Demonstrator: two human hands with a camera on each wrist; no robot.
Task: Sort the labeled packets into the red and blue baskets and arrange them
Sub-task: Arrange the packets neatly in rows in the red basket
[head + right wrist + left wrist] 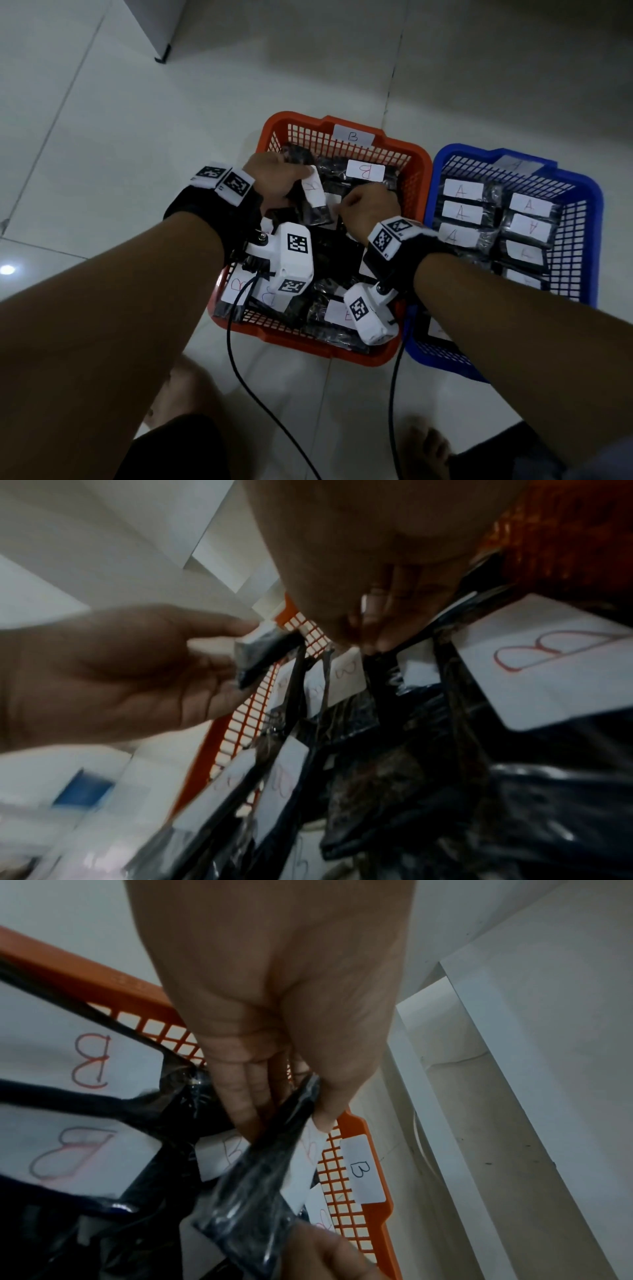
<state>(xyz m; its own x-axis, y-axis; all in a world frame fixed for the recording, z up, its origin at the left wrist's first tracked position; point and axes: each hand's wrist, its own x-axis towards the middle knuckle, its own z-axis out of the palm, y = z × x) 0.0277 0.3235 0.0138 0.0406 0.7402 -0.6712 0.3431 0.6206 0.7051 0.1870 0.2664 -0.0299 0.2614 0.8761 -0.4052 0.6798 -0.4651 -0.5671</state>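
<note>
Red basket (416, 161), tagged B: black B packets (365, 170) piled loose, one (313, 192) held up on edge. Blue basket (589, 219) just beside it: A packets (463, 190) in 2 neat rows.

Both forearms bare. Left hand (274, 181) and right hand (368, 212) bare, no gloves. Each wrist carries a black fabric wrist strap (209, 205) with a band of white blocks bearing black square-pattern markers (224, 180). A white plastic camera housing (291, 263), also marker-tagged, is mounted under each wrist. A black cable (236, 359) trails from each. Dark shorts (171, 448); feet bare.
</note>
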